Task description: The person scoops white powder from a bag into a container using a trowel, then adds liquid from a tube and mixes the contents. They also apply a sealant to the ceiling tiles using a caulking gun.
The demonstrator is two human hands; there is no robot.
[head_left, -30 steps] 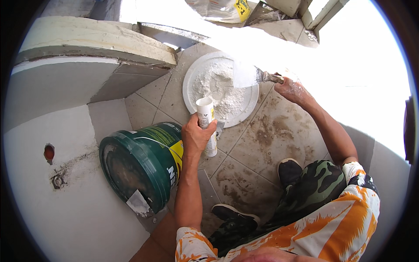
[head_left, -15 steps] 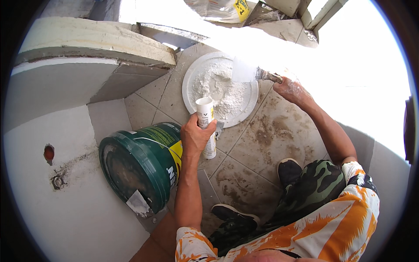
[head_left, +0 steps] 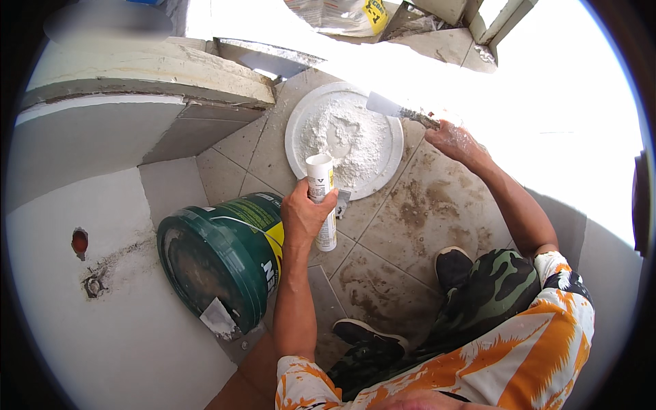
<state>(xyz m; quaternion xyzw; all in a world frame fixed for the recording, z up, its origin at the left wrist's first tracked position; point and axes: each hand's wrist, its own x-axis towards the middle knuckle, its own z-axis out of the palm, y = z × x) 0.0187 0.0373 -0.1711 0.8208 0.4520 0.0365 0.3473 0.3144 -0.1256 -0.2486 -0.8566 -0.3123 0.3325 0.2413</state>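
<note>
We've got the white tube firmly in our left hand, blocking our view of the round board's near rim; our right hand grips the putty knife at its far right rim. White powder rings the middle, and a green bucket crowds our left forearm.

Green lidded bucket beside white wall; sack, possibly plastic, near bright glare.
</note>
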